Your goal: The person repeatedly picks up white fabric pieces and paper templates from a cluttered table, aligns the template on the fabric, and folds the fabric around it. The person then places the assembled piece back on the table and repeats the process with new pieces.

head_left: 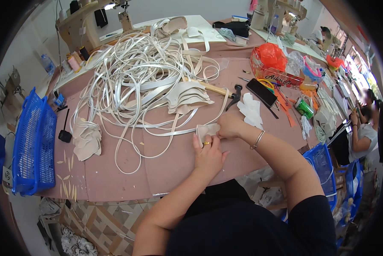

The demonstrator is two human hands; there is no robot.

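Observation:
On the pinkish-brown covered table, a small beige piece of leather-like material with a pale edge strip lies under both hands. Fingers of my left hand, one with a gold ring, press and grip its near side. My right hand, bent at the wrist, has closed fingers on its right edge; the fingertips are partly hidden. Just beyond lies a stack of similar beige pieces, with a hammer to its right. White cut pieces rest past my right wrist. Another beige stack sits at the left.
A large tangle of white and beige strips covers the table's far middle. Blue plastic baskets stand at the left and lower right. A phone, a green can and a red box lie to the right. Sewing machines stand behind.

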